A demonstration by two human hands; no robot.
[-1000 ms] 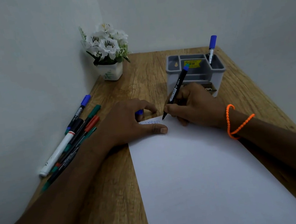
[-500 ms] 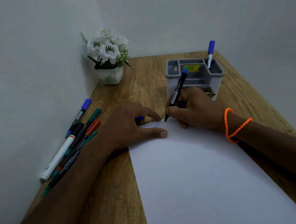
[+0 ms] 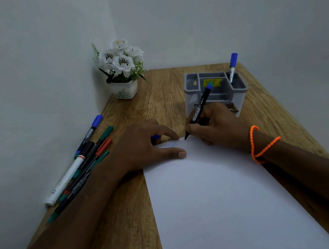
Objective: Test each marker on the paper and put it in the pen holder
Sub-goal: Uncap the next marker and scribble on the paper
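Right hand (image 3: 218, 125) grips a marker (image 3: 199, 109), scribbling on the paper (image 3: 221, 200) just before the pen holder (image 3: 216, 92) (left hand (image 3: 141, 148) pinches its cap, I think). Next: recap, drop in.

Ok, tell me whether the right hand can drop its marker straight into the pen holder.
Probably yes. The right hand holds the marker just in front of the pen holder; nothing stands between them, and only one blue-capped marker occupies a compartment.

White artificial flowers (image 3: 120, 60) in a small white square pot (image 3: 125, 90), standing in the far left corner of a wood-grain table (image 3: 117, 214) where two pale walls (image 3: 26, 69) meet; an orange beaded bracelet (image 3: 261, 145) hangs loosely around a wrist
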